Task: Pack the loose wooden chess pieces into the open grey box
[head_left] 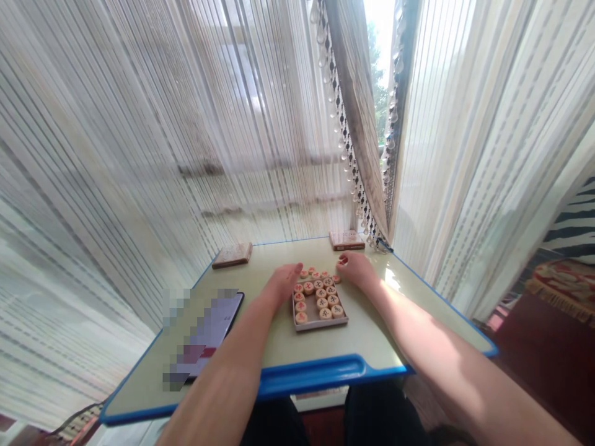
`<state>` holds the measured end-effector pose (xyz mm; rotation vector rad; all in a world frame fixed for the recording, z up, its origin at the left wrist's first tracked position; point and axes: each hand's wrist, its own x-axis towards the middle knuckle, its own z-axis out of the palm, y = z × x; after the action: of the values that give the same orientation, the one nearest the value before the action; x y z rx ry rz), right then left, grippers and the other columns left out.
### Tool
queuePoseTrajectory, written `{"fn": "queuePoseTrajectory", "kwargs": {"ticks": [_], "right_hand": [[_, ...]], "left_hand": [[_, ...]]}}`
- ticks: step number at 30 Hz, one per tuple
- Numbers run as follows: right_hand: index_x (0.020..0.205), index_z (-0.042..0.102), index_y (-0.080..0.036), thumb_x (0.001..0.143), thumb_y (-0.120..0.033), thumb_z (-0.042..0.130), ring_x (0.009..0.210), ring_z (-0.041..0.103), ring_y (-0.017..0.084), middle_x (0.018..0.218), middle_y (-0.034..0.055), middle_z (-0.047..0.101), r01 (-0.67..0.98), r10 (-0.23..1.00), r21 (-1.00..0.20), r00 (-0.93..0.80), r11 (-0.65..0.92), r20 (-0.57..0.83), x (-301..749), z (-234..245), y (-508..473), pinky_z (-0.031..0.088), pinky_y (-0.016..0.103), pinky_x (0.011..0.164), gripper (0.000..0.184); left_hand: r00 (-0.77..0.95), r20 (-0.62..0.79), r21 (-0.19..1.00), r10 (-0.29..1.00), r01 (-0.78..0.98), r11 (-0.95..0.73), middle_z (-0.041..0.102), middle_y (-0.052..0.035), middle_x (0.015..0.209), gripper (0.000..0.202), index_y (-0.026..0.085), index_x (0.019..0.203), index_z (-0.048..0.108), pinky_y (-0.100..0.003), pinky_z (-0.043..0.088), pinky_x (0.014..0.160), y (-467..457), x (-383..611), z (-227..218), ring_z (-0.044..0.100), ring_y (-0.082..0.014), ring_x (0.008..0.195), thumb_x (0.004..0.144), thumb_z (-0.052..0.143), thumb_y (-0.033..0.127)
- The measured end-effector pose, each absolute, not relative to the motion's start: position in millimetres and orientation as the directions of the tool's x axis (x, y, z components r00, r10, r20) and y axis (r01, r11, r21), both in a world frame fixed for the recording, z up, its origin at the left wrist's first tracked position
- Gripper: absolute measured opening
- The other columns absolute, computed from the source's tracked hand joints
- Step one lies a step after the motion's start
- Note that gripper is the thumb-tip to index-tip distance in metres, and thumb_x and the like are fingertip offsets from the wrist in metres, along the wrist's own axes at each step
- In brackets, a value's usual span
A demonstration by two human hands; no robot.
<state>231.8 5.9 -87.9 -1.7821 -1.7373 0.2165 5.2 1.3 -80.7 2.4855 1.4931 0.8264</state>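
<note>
A shallow open box (320, 324) of round wooden Chinese chess pieces sits mid-table. Pieces with red characters (301, 307) line its left side, and pieces with black characters (325, 314) fill its right; a gap shows between. Several loose red-marked pieces (316, 275) lie just beyond its far edge. At the box's far left corner, my left hand (283, 284) is open, its thumb and fingers stretched out. My right hand (357, 267) is closed past the far right corner, fingers curled round what looks like a red-marked piece, mostly hidden. Another piece (336, 279) lies below it.
A tablet (237, 310), partly blurred out, lies left of my left forearm. Two flat boxes stand at the table's back, one left (232, 254) and one right (346, 240). String curtains (260, 124) hang behind. The table has a blue edge (311, 375).
</note>
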Motion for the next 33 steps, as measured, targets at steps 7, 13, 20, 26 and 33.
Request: {"fn": "queuePoseTrajectory", "kwargs": {"ticks": [7, 13, 20, 26, 33], "right_hand": [[0.094, 0.064, -0.015, 0.069, -0.039, 0.066, 0.077, 0.06, 0.015, 0.09, 0.007, 0.067, 0.178, 0.935, -0.919, -0.111, 0.352, 0.337, 197, -79, -15, 0.046, 0.028, 0.07, 0.035], [0.09, 0.064, -0.016, 0.062, -0.036, 0.073, 0.076, 0.059, 0.014, 0.086, 0.0041, 0.066, -0.117, 0.93, -0.943, -0.169, 0.311, 0.328, 185, -78, -23, 0.045, 0.029, 0.072, 0.036], [0.09, 0.066, -0.017, 0.066, -0.033, 0.069, 0.076, 0.057, 0.013, 0.087, 0.0047, 0.066, -0.168, 0.921, -0.933, -0.177, 0.318, 0.346, 190, -71, -27, 0.043, 0.027, 0.067, 0.029], [0.091, 0.064, -0.017, 0.066, -0.031, 0.069, 0.079, 0.059, 0.014, 0.088, 0.005, 0.066, -0.11, 0.923, -0.933, -0.148, 0.343, 0.356, 188, -76, -25, 0.044, 0.03, 0.073, 0.029], [0.086, 0.061, -0.016, 0.067, -0.037, 0.067, 0.073, 0.059, 0.014, 0.082, 0.0044, 0.065, 0.027, 0.895, -0.9, -0.121, 0.435, 0.429, 188, -77, -22, 0.046, 0.029, 0.068, 0.028]], "left_hand": [[0.391, 0.724, 0.218, 0.568, 0.652, -0.726, 0.068, -0.0058, 0.088, 0.023, 0.018, 0.092, 0.065, -0.033, 0.048, 0.078, -16, 14, -62, 0.059, -0.018, 0.082, 0.075, 0.063, 0.033], [0.444, 0.771, 0.078, 0.456, 0.644, -0.761, 0.067, -0.0069, 0.089, 0.021, 0.017, 0.096, 0.065, -0.036, 0.048, 0.079, -26, 25, -60, 0.057, -0.0198, 0.085, 0.075, 0.062, 0.022], [0.423, 0.77, 0.151, 0.478, 0.607, -0.78, 0.067, -0.008, 0.097, 0.031, 0.015, 0.109, 0.061, -0.034, 0.049, 0.082, -27, 25, -59, 0.058, -0.0184, 0.089, 0.079, 0.057, 0.02], [0.435, 0.728, 0.169, 0.53, 0.635, -0.754, 0.066, -0.0105, 0.099, 0.036, 0.013, 0.118, 0.056, -0.037, 0.049, 0.083, -25, 24, -60, 0.059, -0.0186, 0.088, 0.084, 0.045, 0.017], [0.406, 0.706, 0.276, 0.581, 0.598, -0.753, 0.063, -0.0129, 0.109, 0.037, 0.012, 0.119, 0.055, -0.037, 0.047, 0.089, -23, 27, -62, 0.058, -0.02, 0.101, 0.085, 0.04, 0.018]]}}
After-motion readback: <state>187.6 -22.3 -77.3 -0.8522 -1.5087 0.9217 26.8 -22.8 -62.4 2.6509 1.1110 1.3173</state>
